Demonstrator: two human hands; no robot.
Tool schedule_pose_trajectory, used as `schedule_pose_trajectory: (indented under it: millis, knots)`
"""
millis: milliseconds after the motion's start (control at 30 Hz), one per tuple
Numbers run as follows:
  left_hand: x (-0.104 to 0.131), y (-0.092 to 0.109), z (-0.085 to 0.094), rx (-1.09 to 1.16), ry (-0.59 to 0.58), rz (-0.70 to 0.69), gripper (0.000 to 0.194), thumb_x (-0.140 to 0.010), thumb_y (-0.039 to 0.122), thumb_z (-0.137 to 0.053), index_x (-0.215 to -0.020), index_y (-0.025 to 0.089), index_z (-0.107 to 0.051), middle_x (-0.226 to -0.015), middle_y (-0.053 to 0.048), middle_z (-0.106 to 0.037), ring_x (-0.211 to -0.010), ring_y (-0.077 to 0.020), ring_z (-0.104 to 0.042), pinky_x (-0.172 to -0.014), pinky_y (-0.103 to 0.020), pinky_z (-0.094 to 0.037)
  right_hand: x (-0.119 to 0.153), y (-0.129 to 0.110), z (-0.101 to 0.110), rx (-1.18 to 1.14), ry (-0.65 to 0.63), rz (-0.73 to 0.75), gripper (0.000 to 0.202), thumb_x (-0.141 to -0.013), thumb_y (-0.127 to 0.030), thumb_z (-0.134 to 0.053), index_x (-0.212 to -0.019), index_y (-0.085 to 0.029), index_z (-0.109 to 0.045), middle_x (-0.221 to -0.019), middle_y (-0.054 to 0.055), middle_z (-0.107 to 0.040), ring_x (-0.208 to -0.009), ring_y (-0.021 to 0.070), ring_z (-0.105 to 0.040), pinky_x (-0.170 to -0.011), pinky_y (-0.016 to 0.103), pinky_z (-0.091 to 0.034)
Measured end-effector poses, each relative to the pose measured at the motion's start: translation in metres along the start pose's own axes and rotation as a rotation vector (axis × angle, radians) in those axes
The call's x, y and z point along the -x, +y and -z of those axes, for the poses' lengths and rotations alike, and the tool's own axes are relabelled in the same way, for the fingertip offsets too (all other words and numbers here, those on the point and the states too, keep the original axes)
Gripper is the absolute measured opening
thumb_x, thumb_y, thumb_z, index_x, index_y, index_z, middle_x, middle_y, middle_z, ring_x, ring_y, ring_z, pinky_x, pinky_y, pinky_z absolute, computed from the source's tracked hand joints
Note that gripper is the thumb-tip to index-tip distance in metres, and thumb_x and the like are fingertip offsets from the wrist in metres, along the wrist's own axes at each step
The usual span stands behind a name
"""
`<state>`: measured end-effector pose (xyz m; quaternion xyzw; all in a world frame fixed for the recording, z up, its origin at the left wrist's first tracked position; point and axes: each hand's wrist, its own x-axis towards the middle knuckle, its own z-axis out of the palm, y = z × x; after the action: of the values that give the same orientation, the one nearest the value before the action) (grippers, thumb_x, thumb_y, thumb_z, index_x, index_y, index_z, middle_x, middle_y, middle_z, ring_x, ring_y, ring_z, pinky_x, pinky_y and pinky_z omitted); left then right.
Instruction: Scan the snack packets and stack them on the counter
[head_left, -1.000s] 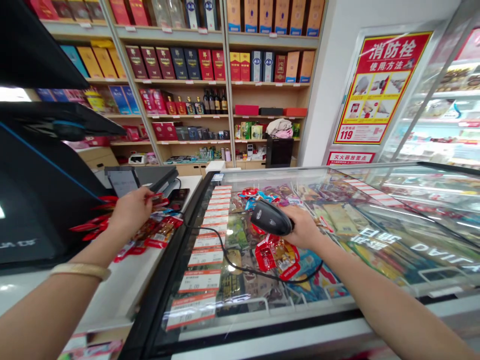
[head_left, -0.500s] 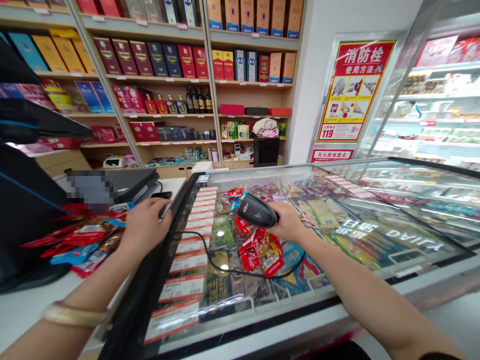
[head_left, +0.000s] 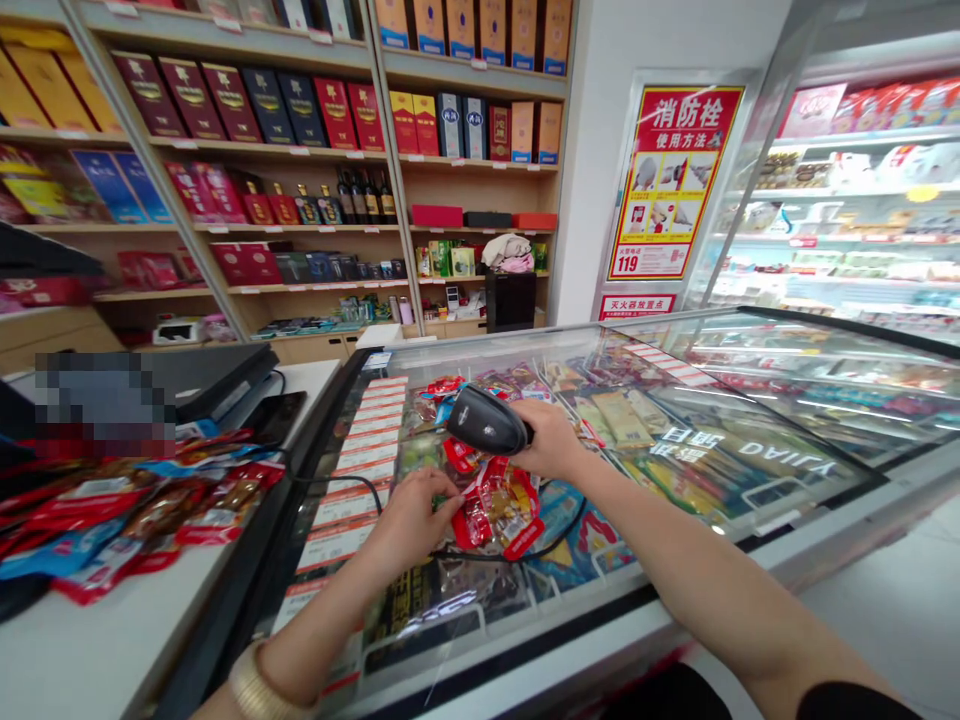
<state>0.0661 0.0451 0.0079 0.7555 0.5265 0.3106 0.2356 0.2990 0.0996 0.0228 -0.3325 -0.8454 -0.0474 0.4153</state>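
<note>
My right hand [head_left: 551, 440] is closed round the handle of a black barcode scanner [head_left: 487, 420], held above the glass freezer top. My left hand [head_left: 420, 515] reaches over the glass, thumb and fingers pinched at the left edge of a red snack packet [head_left: 499, 500]. More red and blue packets [head_left: 444, 388] lie behind the scanner. The scanner's black cable [head_left: 337, 478] loops over the glass and passes below the packets. On the white counter at left sits a pile of red and blue snack packets [head_left: 142, 510].
The freezer [head_left: 675, 590] has a dark left rim and price labels [head_left: 367, 450] along its glass. A phone [head_left: 276, 415] and a dark flat device [head_left: 217, 378] rest on the counter [head_left: 202, 600]. Shelves [head_left: 300, 150] of boxes and bottles stand behind.
My left hand has moved right from the counter edge to the red packet on the glass. My right hand still holds the scanner. The view has turned slightly, showing the counter pile more fully.
</note>
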Motion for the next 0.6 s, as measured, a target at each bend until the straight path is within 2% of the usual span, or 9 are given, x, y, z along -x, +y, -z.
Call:
schedule_pose_trajectory:
  millis: [100,200,267,333,400,467,600]
  knots:
    - [-0.003,-0.010,0.010,0.224,0.081,0.110,0.026,-0.071,0.045,-0.063,-0.060,0.021,-0.062,-0.058,-0.001,-0.059,-0.059,-0.0175,-0.053,-0.060,-0.028,-0.043,0.000,0.000,0.000,0.000,0.002,-0.002,0.032,-0.071,-0.032,-0.066,-0.100,-0.020,-0.063,-0.093,0.009,-0.072,-0.086,0.0250,-0.067,-0.077,0.034,-0.052]
    - [-0.005,-0.014,0.023,0.541,0.271,0.276,0.029,-0.070,0.047,-0.067,-0.067,0.019,-0.059,-0.058,0.002,-0.057,-0.052,-0.0132,-0.049,-0.051,-0.024,-0.041,0.000,-0.001,0.000,-0.007,0.010,-0.002,0.031,-0.070,-0.031,-0.066,-0.099,-0.020,-0.064,-0.090,0.009,-0.072,-0.082,0.0243,-0.067,-0.075,0.034,-0.052]
    - [-0.006,-0.012,0.032,0.782,0.373,0.406,0.021,-0.074,0.038,-0.067,-0.074,0.018,-0.060,-0.065,0.001,-0.061,-0.052,-0.0116,-0.052,-0.049,-0.022,-0.044,0.000,-0.003,0.001,-0.014,0.017,0.013,0.029,-0.071,-0.032,-0.066,-0.097,-0.020,-0.064,-0.088,0.009,-0.071,-0.080,0.0238,-0.067,-0.073,0.034,-0.052]
    - [-0.006,-0.007,0.040,1.005,0.422,0.509,0.008,-0.081,0.023,-0.061,-0.076,0.016,-0.058,-0.066,0.001,-0.059,-0.049,-0.0087,-0.051,-0.046,-0.019,-0.043,0.000,-0.006,0.002,-0.031,0.026,0.036,0.026,-0.072,-0.031,-0.065,-0.096,-0.020,-0.063,-0.088,0.009,-0.071,-0.080,0.0232,-0.067,-0.073,0.033,-0.052]
    - [-0.006,-0.003,0.048,1.228,0.413,0.579,0.014,-0.085,0.008,-0.049,-0.074,0.015,-0.054,-0.061,0.002,-0.053,-0.042,-0.0040,-0.043,-0.039,-0.013,-0.036,0.000,-0.009,0.002,-0.058,0.038,0.058,0.024,-0.074,-0.030,-0.063,-0.096,-0.020,-0.063,-0.086,0.008,-0.071,-0.079,0.0223,-0.067,-0.073,0.032,-0.052]
    - [-0.005,-0.001,0.054,1.470,0.346,0.618,0.025,-0.086,-0.003,-0.037,-0.071,0.014,-0.048,-0.056,0.005,-0.044,-0.035,-0.0003,-0.034,-0.035,-0.009,-0.027,0.000,-0.011,0.001,-0.086,0.042,0.076,0.024,-0.075,-0.030,-0.063,-0.096,-0.019,-0.062,-0.084,0.008,-0.070,-0.077,0.0218,-0.066,-0.072,0.032,-0.051]
    - [-0.002,-0.003,0.054,1.775,0.233,0.590,0.030,-0.088,-0.007,-0.029,-0.072,0.015,-0.043,-0.053,0.009,-0.034,-0.032,0.0005,-0.031,-0.033,-0.009,-0.023,0.001,-0.018,0.001,-0.147,0.001,0.118,0.021,-0.076,-0.033,-0.062,-0.092,-0.020,-0.061,-0.079,0.007,-0.068,-0.073,0.0214,-0.064,-0.069,0.032,-0.050]
